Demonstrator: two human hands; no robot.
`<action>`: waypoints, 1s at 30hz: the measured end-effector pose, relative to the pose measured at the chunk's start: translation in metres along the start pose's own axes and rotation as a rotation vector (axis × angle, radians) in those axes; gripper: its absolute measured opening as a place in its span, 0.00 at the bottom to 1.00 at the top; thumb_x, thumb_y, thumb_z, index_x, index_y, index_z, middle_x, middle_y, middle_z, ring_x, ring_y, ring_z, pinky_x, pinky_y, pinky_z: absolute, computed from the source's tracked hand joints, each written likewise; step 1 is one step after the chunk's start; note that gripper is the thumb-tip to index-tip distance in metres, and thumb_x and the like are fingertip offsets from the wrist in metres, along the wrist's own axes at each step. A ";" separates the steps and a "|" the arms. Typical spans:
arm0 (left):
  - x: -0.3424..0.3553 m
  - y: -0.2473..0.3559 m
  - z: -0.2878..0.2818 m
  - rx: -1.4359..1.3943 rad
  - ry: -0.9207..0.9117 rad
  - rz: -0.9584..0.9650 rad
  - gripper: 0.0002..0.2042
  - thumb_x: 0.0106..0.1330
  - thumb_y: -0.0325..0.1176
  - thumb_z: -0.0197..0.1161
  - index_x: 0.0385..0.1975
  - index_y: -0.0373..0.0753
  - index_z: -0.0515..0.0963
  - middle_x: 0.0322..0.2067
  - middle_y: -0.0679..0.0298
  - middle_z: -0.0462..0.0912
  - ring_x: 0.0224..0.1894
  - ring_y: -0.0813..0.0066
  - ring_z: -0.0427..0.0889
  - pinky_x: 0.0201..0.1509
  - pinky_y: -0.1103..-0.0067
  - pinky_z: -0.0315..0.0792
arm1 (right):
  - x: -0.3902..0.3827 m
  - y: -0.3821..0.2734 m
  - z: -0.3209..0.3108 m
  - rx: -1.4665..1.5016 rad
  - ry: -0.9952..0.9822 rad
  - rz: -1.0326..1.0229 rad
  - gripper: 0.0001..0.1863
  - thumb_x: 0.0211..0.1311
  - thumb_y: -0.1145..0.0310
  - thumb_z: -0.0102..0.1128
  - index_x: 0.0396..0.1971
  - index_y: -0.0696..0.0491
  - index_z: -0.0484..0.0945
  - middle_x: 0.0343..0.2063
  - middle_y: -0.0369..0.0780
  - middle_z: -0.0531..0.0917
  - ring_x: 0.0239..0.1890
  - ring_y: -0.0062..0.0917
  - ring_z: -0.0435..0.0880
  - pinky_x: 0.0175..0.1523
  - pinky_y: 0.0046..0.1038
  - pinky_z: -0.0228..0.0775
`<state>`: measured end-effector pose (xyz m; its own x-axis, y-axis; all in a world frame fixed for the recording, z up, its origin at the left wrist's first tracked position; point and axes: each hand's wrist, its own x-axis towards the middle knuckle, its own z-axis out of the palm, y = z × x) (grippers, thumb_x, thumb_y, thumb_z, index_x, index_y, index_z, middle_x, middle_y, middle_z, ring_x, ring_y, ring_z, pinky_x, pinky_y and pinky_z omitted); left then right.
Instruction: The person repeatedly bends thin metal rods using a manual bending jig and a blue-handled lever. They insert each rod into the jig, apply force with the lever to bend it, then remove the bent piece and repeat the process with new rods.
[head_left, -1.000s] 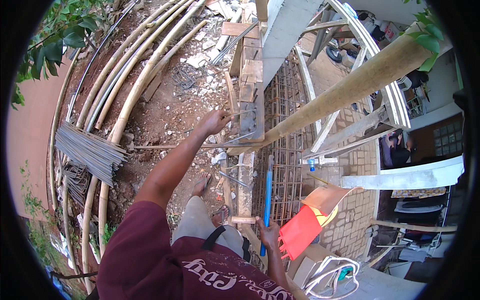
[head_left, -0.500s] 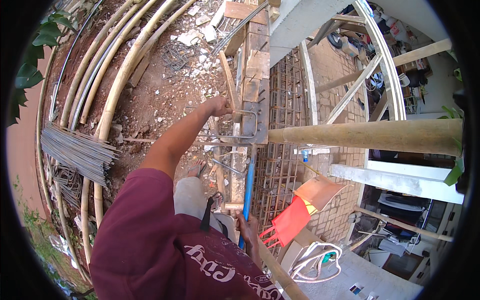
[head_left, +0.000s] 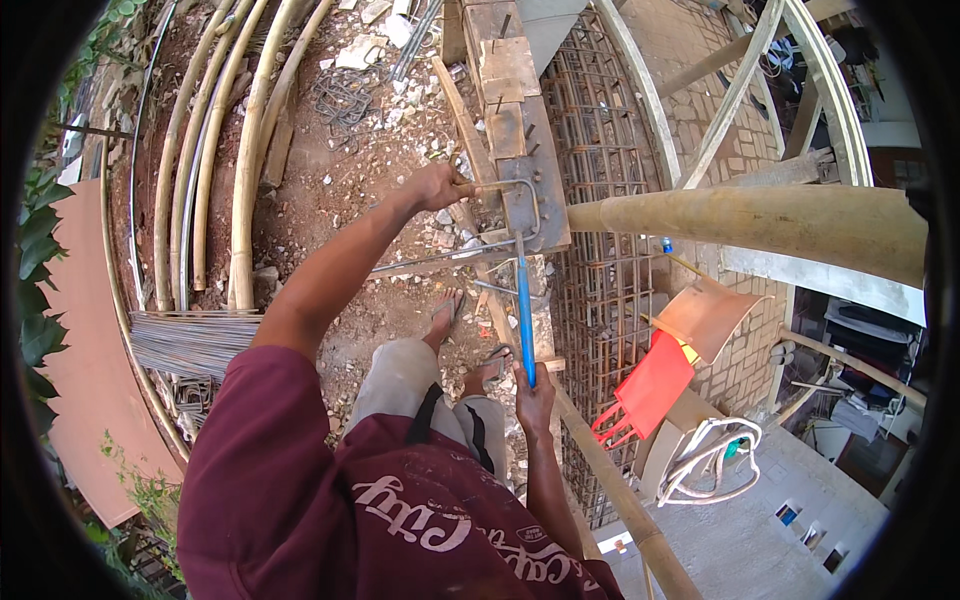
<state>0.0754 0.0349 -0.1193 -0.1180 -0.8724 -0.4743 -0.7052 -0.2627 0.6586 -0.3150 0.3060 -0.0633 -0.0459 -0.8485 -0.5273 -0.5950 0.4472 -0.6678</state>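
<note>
My left hand [head_left: 440, 187] is closed round one end of a bent steel rod [head_left: 537, 205]. The rod curves in a U over a dark metal plate [head_left: 548, 175] with upright pins, fixed on a wooden beam; a straight length [head_left: 440, 257] of rod runs off to the left below it. My right hand [head_left: 535, 395] grips the lower end of a blue-handled bending bar [head_left: 525, 310]. The bar's narrow bare tip meets the rod at the plate's near edge; how it seats there is too small to tell.
A rebar cage [head_left: 610, 190] lies right of the beam, and a thick bamboo pole [head_left: 740, 225] crosses above it. Bundled rods [head_left: 195, 340] and bamboo poles [head_left: 250, 170] lie left. A red bag [head_left: 655, 385] hangs at right. Rubble [head_left: 365, 55] covers the ground.
The whole view has shifted. My right hand has come forward with the blue-handled bar, and its tip now reaches the rod at the plate. My left hand keeps its grip on the rod's end.
</note>
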 end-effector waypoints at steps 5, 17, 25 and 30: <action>-0.001 0.008 -0.008 -0.057 -0.086 -0.017 0.33 0.68 0.71 0.66 0.42 0.42 0.93 0.20 0.62 0.84 0.26 0.69 0.83 0.34 0.65 0.76 | -0.018 -0.020 0.067 0.363 -0.044 0.324 0.15 0.79 0.59 0.65 0.37 0.52 0.73 0.19 0.35 0.76 0.17 0.20 0.71 0.25 0.26 0.66; -0.036 0.034 0.027 0.200 0.231 0.009 0.42 0.68 0.64 0.69 0.75 0.43 0.69 0.58 0.39 0.79 0.59 0.43 0.83 0.64 0.53 0.77 | -0.003 -0.014 0.117 0.992 -0.373 0.240 0.18 0.80 0.56 0.63 0.31 0.50 0.70 0.10 0.30 0.69 0.08 0.14 0.68 0.14 0.22 0.61; -0.063 0.022 0.100 0.471 0.434 0.242 0.64 0.47 0.43 0.82 0.84 0.41 0.46 0.83 0.45 0.45 0.85 0.44 0.42 0.88 0.52 0.40 | -0.002 0.001 0.140 1.078 -0.368 0.258 0.18 0.82 0.61 0.59 0.29 0.51 0.67 0.11 0.30 0.69 0.10 0.13 0.67 0.16 0.22 0.61; -0.052 0.008 0.098 0.408 0.463 0.282 0.56 0.44 0.22 0.65 0.83 0.38 0.50 0.82 0.50 0.53 0.85 0.50 0.47 0.89 0.55 0.41 | 0.000 -0.010 0.141 1.093 -0.363 0.287 0.19 0.83 0.61 0.57 0.28 0.49 0.65 0.12 0.31 0.67 0.11 0.15 0.66 0.16 0.23 0.62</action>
<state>0.0080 0.1186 -0.1466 -0.0888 -0.9951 0.0428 -0.9096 0.0986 0.4036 -0.1958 0.3415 -0.1306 0.2696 -0.6264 -0.7314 0.4087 0.7622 -0.5021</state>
